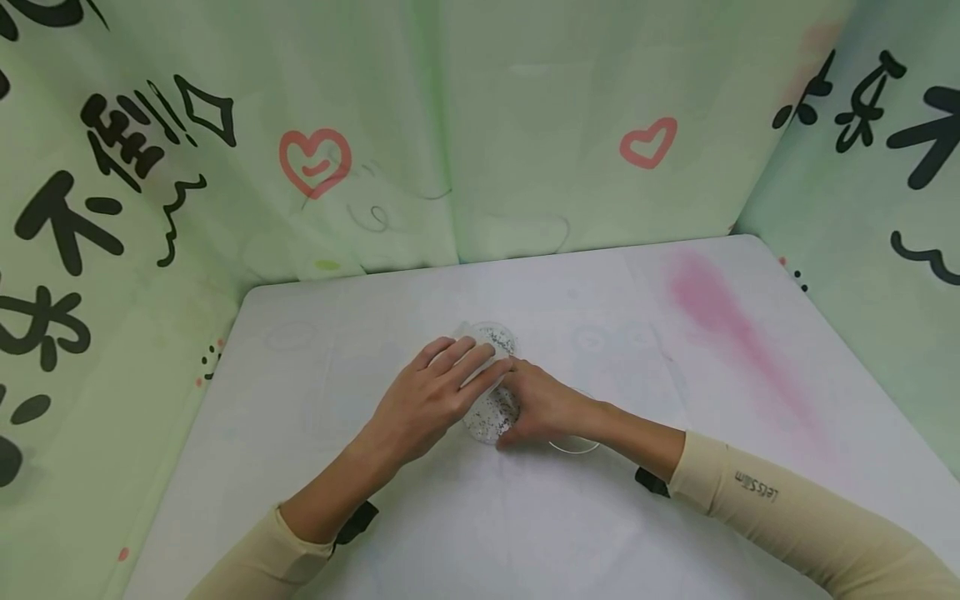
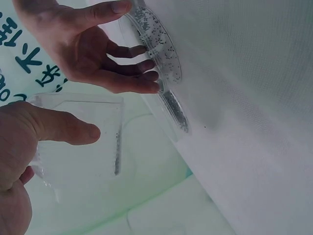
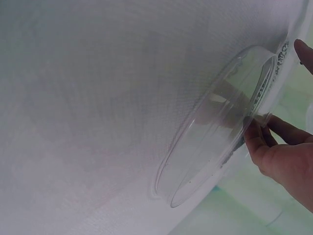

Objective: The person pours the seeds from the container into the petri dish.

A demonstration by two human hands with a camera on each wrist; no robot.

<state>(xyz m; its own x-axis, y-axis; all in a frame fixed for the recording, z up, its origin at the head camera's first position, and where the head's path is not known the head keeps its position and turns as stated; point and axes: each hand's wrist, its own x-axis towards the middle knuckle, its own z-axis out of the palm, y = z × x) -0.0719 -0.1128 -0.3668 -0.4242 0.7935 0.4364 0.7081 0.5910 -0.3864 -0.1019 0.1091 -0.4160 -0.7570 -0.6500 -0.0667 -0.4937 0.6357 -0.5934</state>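
In the left wrist view, my left hand [image 2: 29, 147] holds a clear, straight-sided container [image 2: 83, 115], thumb across its near side. A band of dark grains lies along the container's bottom. Below it on the table are a clear round dish [image 1: 491, 417] speckled with dark grains and a second speckled dish [image 1: 498, 336] behind. From the right, my right hand [image 1: 547, 404] grips the nearer dish, its fingers [image 3: 257, 142] at the rim. My left hand covers part of both dishes in the head view. Under my right wrist sits a clear round dish [image 3: 210, 142] without visible grains.
A white cloth covers the table [image 1: 337, 333], with a pink stain [image 1: 735, 325] at the right. Green curtains [image 1: 525, 192] with red hearts and black writing stand along the back and both sides. Black camera mounts [image 1: 356, 522] hang under the wrists.
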